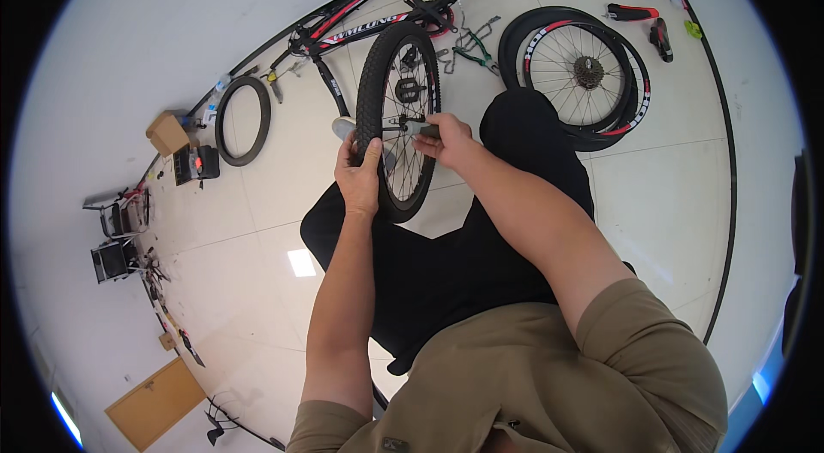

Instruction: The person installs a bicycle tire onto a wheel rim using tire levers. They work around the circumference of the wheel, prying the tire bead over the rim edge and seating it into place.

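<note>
A bicycle wheel (371,97) with a knobbly black tyre stands upright between my knees. My left hand (357,180) grips its tyre at the near left side, with the thumb on the tread and the fingers partly hidden behind. At the hub (396,123), my right hand (450,141) is closed round a small grey tool (419,129) whose tip reaches the axle. The fingers cover much of the tool, so its exact kind does not show. A black pedal (409,91) appears through the spokes.
Beyond the wheel lies a black and red bicycle frame (369,31). On the right are a wheel with a cassette (589,72) and a saddle (633,13). A loose tyre (225,123), cardboard box (167,134) and toolbox (202,163) sit left, along the wall.
</note>
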